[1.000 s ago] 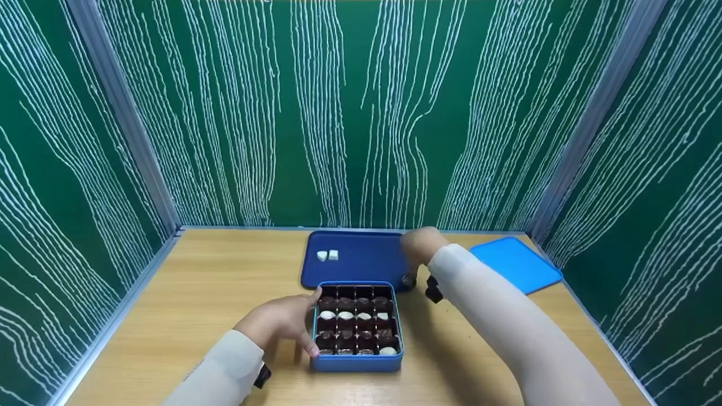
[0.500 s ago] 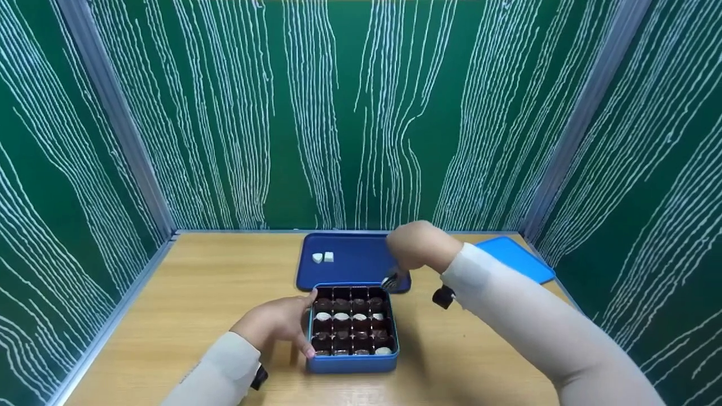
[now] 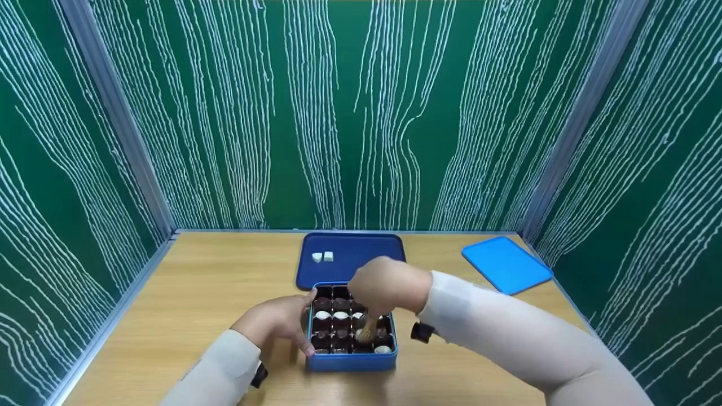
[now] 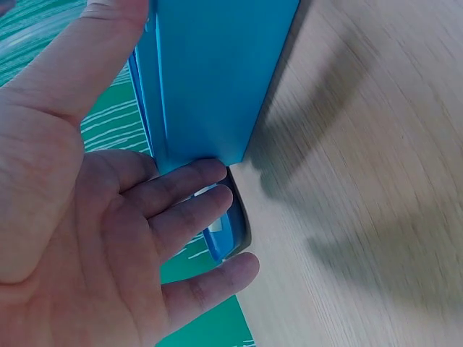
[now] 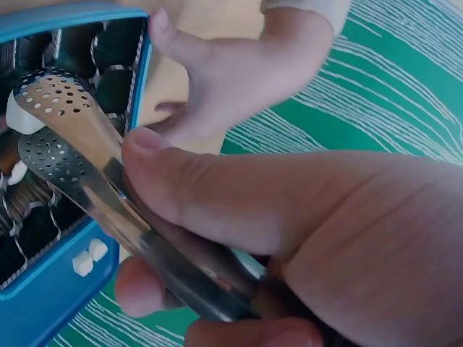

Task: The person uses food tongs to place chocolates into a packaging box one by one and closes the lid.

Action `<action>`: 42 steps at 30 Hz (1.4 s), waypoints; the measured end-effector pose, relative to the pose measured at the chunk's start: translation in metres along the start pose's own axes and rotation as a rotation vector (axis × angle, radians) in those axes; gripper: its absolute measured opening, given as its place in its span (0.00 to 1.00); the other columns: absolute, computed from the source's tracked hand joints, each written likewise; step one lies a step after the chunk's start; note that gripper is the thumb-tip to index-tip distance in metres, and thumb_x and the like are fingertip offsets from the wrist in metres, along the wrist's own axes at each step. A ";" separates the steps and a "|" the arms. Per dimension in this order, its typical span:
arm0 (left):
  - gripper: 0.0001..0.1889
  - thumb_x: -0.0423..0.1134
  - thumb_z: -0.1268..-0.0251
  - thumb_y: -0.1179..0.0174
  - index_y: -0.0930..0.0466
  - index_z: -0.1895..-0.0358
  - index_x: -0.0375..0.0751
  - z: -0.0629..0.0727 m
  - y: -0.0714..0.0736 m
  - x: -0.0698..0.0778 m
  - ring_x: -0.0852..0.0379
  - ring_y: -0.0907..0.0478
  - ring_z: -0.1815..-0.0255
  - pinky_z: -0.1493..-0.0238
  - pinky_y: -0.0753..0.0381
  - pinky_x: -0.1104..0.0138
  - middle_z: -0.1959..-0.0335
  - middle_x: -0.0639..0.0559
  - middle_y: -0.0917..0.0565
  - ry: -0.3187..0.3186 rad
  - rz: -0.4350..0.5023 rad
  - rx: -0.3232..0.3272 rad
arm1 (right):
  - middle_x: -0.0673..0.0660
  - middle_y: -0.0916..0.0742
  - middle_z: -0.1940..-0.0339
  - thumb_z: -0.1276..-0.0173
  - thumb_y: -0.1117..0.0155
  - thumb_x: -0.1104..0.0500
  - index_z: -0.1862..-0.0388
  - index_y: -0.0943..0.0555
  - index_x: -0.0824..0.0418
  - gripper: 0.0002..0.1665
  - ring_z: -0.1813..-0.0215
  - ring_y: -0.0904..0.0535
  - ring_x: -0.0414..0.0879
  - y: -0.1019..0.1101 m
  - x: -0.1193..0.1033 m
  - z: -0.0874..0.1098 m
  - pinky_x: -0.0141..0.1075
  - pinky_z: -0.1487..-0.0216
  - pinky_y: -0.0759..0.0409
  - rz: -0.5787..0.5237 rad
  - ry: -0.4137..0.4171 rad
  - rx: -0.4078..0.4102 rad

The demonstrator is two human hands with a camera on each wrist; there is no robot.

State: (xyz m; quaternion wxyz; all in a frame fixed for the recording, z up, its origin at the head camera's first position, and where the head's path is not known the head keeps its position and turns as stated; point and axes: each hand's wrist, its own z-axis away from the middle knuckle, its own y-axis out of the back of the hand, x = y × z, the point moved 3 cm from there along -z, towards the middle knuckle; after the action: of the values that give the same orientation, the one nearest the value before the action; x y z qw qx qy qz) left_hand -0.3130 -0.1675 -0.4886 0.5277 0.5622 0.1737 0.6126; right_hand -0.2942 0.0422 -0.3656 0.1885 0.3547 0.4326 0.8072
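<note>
A blue tin (image 3: 352,363) holds rows of dark and white chocolates in a dark divided insert. My left hand (image 3: 285,322) braces its left side, thumb at the near corner and index finger at the far one; in the left wrist view the other fingers lie loosely extended against its end wall. My right hand (image 3: 386,285) grips metal tongs (image 5: 94,134) with perforated rounded heads, reaching down into the tin. A white chocolate (image 5: 25,119) shows between the tong heads. The hand and tongs hide the tin's far right compartments in the head view.
Behind the tin lies a dark blue tray (image 3: 361,254) with two white chocolates (image 3: 322,256) on its left part. A light blue flat panel with a rim (image 3: 507,265) lies at the right back. Green walls with white lines enclose the wooden table (image 3: 225,265).
My right hand has moved with the tongs from the tray's right edge, left and toward me, down into the tin. My left hand stays at the tin's left side.
</note>
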 end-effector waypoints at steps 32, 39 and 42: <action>0.80 0.52 0.60 0.06 0.54 0.04 0.45 -0.003 -0.001 -0.005 0.33 0.35 0.09 0.06 0.37 0.40 0.09 0.35 0.34 0.001 -0.015 -0.004 | 0.41 0.16 0.79 0.39 0.18 0.20 0.62 0.07 0.48 0.34 0.73 0.22 0.38 -0.009 -0.034 -0.017 0.39 0.61 0.11 0.106 -0.044 -0.130; 0.81 0.52 0.61 0.06 0.55 0.04 0.45 -0.004 -0.003 -0.006 0.33 0.34 0.09 0.07 0.36 0.40 0.09 0.34 0.34 -0.007 0.008 -0.007 | 0.41 0.24 0.83 0.50 0.22 0.12 0.79 0.18 0.50 0.43 0.77 0.29 0.38 -0.003 0.025 -0.019 0.34 0.73 0.23 -0.293 -0.044 -0.030; 0.81 0.52 0.61 0.06 0.54 0.04 0.44 -0.004 -0.002 -0.004 0.33 0.34 0.09 0.07 0.36 0.40 0.10 0.34 0.33 -0.001 0.009 -0.002 | 0.44 0.17 0.80 0.33 0.21 0.23 0.73 0.09 0.53 0.34 0.77 0.24 0.40 -0.010 0.052 -0.039 0.37 0.68 0.14 -0.516 -0.053 0.102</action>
State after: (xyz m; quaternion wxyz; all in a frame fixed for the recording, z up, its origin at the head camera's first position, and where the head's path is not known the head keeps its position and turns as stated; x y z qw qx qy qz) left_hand -0.3168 -0.1689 -0.4937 0.5255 0.5629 0.1703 0.6148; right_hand -0.3584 0.0578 -0.3675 0.3810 0.2627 0.5439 0.7000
